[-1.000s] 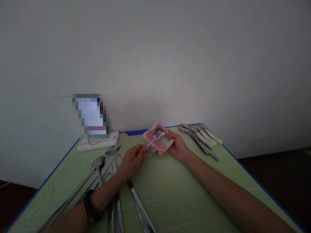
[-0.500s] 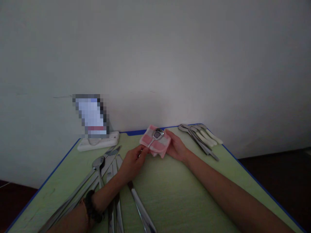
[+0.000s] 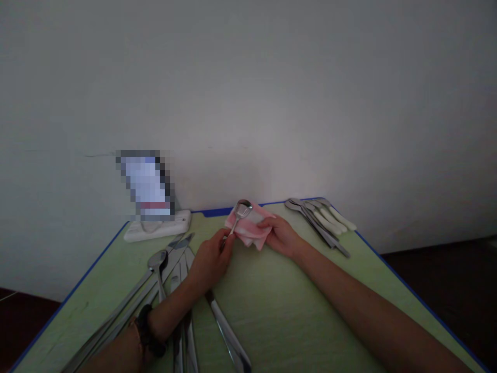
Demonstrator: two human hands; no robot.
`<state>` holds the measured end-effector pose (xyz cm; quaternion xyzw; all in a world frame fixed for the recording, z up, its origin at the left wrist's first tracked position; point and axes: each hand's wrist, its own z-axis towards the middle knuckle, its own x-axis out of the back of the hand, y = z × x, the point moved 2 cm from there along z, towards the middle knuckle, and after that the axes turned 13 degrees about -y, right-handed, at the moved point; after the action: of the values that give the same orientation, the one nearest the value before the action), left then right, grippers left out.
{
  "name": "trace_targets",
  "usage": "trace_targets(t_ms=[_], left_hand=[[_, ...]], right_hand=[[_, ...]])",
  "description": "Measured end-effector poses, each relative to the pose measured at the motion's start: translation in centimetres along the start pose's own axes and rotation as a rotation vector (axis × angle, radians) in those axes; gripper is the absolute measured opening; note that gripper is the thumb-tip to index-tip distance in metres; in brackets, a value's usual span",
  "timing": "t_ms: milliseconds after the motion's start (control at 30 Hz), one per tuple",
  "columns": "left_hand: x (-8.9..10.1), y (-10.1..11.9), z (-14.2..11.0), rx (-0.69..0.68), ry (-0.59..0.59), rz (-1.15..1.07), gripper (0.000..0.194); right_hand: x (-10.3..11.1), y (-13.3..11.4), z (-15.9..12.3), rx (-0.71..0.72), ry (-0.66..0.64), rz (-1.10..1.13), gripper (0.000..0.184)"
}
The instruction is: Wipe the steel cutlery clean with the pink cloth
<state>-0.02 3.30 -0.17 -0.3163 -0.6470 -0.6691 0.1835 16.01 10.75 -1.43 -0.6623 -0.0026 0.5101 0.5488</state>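
My left hand (image 3: 214, 255) pinches the handle of a shiny metal spoon (image 3: 243, 209), its bowl tilted up and away from me. Behind and under that bowl is a pink and white checked cloth (image 3: 254, 233), whose lower edge hangs in folds. My right hand (image 3: 282, 235) grips the cloth at its right side, thumb on top and the other fingers hidden beneath. Whether the spoon's bowl touches the cloth I cannot tell. Below my left forearm lie several pieces of metal cutlery, among them a spoon (image 3: 157, 261) and a knife (image 3: 229, 334).
On the right of the green table (image 3: 295, 316) lies a group of spoons (image 3: 316, 223), some with white handles (image 3: 337, 220). A blurred-out screen (image 3: 147, 184) stands on a white block (image 3: 159, 228) at the back left. The wall (image 3: 310, 103) rises behind the table.
The spoon has shifted slightly left and up in my left hand. My right thumb has come over the top of the cloth, which is now more bunched.
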Motion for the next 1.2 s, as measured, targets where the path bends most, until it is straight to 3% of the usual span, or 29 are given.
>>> trace_targets(t_ms=[133,400,667,900,1067,1200], left_hand=[[0.0,0.2,0.0,0.026,-0.077,0.127,0.031],[0.1,0.6,0.0,0.087,-0.130,0.243,0.036],[0.2,0.7,-0.1,0.051,-0.113,0.291,0.033],[0.2,0.8,-0.1,0.066,-0.135,0.284,0.038],[0.1,0.7,-0.1,0.069,-0.136,0.395,0.039],[-0.2,0.7,-0.3,0.027,-0.181,0.523,0.041]], right_hand=[[-0.3,0.3,-0.2,-0.051,-0.034,-0.008,0.031],[1.0,-0.7,0.4,0.178,0.195,0.061,0.035],[0.0,0.0,-0.1,-0.017,0.055,-0.014,0.032],[0.5,-0.5,0.2,0.140,0.215,0.021,0.038],[-0.2,-0.4,0.1,0.046,0.096,-0.006,0.039],[-0.5,-0.8,-0.1,0.072,0.081,0.021,0.030]])
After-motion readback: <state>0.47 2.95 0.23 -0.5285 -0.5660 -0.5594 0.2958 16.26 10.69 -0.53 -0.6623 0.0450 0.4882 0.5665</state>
